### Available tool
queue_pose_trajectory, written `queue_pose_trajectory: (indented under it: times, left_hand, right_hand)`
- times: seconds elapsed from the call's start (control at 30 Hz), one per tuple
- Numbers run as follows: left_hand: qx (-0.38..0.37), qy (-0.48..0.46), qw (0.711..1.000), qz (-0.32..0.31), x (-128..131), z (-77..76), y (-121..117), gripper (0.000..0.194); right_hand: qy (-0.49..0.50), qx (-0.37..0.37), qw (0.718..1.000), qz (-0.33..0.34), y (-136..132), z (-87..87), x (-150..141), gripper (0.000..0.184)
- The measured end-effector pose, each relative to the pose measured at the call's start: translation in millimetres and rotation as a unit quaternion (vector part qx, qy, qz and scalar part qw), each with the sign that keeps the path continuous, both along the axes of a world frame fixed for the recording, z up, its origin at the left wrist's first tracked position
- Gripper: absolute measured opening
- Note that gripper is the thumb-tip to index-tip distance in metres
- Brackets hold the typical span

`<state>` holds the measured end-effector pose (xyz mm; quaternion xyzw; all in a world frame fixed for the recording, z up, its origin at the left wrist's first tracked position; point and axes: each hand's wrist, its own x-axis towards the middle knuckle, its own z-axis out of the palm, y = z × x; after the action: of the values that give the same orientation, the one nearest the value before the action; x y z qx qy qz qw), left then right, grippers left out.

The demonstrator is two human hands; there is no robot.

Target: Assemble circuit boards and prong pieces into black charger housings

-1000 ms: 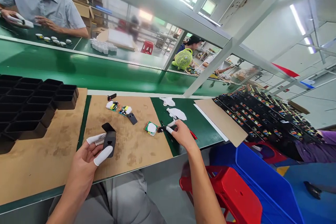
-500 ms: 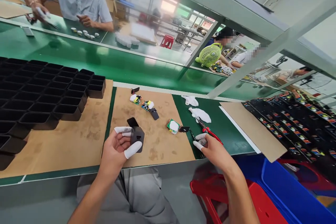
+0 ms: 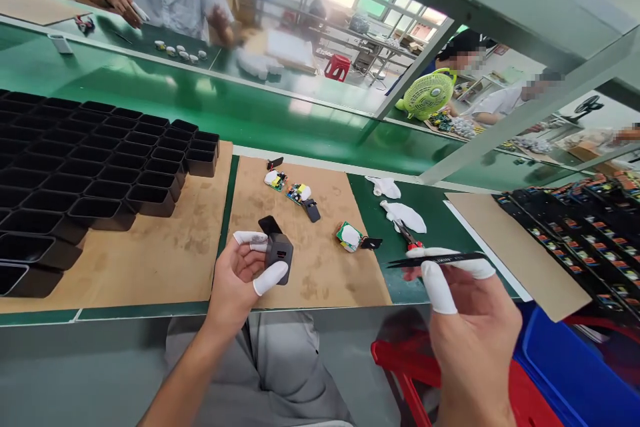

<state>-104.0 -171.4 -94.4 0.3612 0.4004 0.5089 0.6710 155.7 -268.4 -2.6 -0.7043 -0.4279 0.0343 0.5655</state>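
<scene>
My left hand [image 3: 243, 278], with white finger cots, is closed round a small black charger housing [image 3: 279, 257] held above the brown mat [image 3: 310, 250]. My right hand [image 3: 470, 317], also in finger cots, pinches black tweezers [image 3: 440, 259] that point left, raised near the bench's front edge. On the mat lie a green circuit board with a white part [image 3: 349, 237], two more small boards [image 3: 291, 187] and black clips [image 3: 313, 211]. Red-handled cutters [image 3: 409, 237] rest on the green bench just right of the mat.
A stack of black compartment trays [image 3: 90, 173] fills the left of the bench. White cloth pieces [image 3: 404, 215] lie by the cutters. Trays of circuit boards [image 3: 590, 233] and a cardboard sheet [image 3: 515, 250] sit right. Red stool [image 3: 415, 373], blue bin [image 3: 585, 373] below. Other people work across the conveyor.
My right hand has picked the black tweezers up from the bench and lifted them toward me. My left hand keeps the black housing, turned slightly. The view has shifted left.
</scene>
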Motion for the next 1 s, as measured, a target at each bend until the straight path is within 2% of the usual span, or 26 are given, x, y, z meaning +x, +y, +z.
queue_pose_trajectory:
  times: [0.1,0.17,0.27,0.37,0.53,0.8,1.0]
  left_hand:
    - [-0.008,-0.006,1.000,0.013,1,0.3,1,0.070]
    - [-0.007,-0.009,1.000,0.022,2,1.0,2,0.069]
    - [-0.004,-0.016,0.999,0.034,2,2.1,1,0.067]
    - [0.002,-0.020,0.999,0.045,3,1.2,0,0.067]
    - [0.031,-0.011,0.998,0.046,4,-4.1,-2,0.064]
    - [0.071,0.003,0.995,0.064,6,-5.6,-5,0.058]
    - [0.082,0.019,0.994,0.073,6,-5.0,-6,0.056]
  right_hand:
    - [0.128,0.083,0.987,0.045,8,-9.5,-48,0.037]
    - [0.184,0.123,0.972,0.084,14,-17.5,-73,0.034]
    - [0.198,0.176,0.958,0.109,19,-27.5,-101,0.026]
    - [0.157,0.214,0.961,0.080,21,-33.2,-119,0.029]
    - [0.121,0.239,0.962,0.054,25,-36.9,-132,0.032]
    - [0.046,0.220,0.974,0.007,24,-50.1,-133,0.039]
    - [-0.004,0.215,0.976,0.009,26,-51.6,-139,0.034]
